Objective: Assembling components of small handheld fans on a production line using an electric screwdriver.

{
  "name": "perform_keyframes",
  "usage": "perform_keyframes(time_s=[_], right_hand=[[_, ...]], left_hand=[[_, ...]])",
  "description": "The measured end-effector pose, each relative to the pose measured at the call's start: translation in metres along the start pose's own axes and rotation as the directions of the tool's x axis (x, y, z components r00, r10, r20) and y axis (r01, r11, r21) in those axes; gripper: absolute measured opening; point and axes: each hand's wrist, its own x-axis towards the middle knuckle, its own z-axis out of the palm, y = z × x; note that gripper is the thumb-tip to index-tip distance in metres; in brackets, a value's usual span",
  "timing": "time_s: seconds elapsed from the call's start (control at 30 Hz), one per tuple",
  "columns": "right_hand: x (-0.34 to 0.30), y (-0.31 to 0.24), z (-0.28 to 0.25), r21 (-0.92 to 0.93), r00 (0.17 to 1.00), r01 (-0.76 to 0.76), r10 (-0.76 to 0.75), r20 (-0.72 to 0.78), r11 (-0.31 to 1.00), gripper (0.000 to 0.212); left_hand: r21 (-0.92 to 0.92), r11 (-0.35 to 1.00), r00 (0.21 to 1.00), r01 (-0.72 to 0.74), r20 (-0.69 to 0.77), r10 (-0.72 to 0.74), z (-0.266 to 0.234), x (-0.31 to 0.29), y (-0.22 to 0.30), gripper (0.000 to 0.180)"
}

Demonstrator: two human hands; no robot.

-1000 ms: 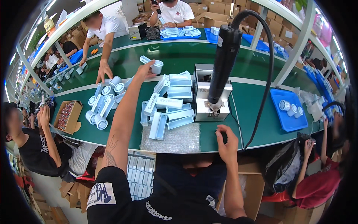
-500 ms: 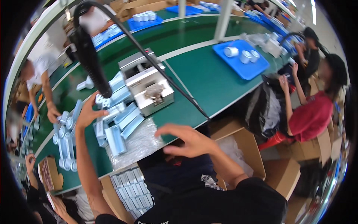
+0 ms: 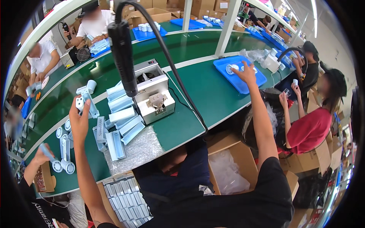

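Observation:
My left hand (image 3: 80,125) is raised over the left part of the table, its fingers closed around a white plastic piece with holes (image 3: 79,103). A light blue channel-shaped part (image 3: 91,104) stands right beside those fingers; I cannot tell whether it is joined to the white piece. My right arm stretches far out to the right. Over a blue tray (image 3: 243,88), my right hand (image 3: 247,74) has its fingers spread, the thumb close to a round white part (image 3: 230,69). Another white part (image 3: 255,70) shows partly behind the hand.
Light blue housings (image 3: 121,114) lie piled beside a metal-cased machine (image 3: 156,100). A black electric screwdriver (image 3: 122,57) hangs above. Bubble wrap (image 3: 133,152) covers the table edge. A carton of housings (image 3: 127,199) stands below. A co-worker's hand (image 3: 40,155) holds a part at left.
My right hand has gone from the table's front edge out to the blue tray. My left hand has moved left, away from the pile, with the white piece. The view has shifted.

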Motion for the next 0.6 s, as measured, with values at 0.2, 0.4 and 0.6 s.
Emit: perform_keyframes(time_s=[0.2,0.4,0.6], right_hand=[[0.024,0.011,0.047,-0.174,0.98,-0.183,0.194,0.048,0.968,0.099],[-0.01,-0.028,0.025,0.042,0.996,0.063,-0.06,-0.061,0.997,0.078],[-0.127,-0.136,-0.029,0.449,0.879,0.441,-0.474,-0.044,0.777,0.063]], left_hand=[[0.058,0.998,0.992,-0.002,0.125,-0.005,0.013,-0.07,0.086,0.029],[0.225,0.952,0.954,-0.207,0.265,0.144,0.065,-0.127,0.107,0.039],[0.283,0.908,0.89,-0.309,0.421,0.172,0.105,-0.13,0.088,0.046]])
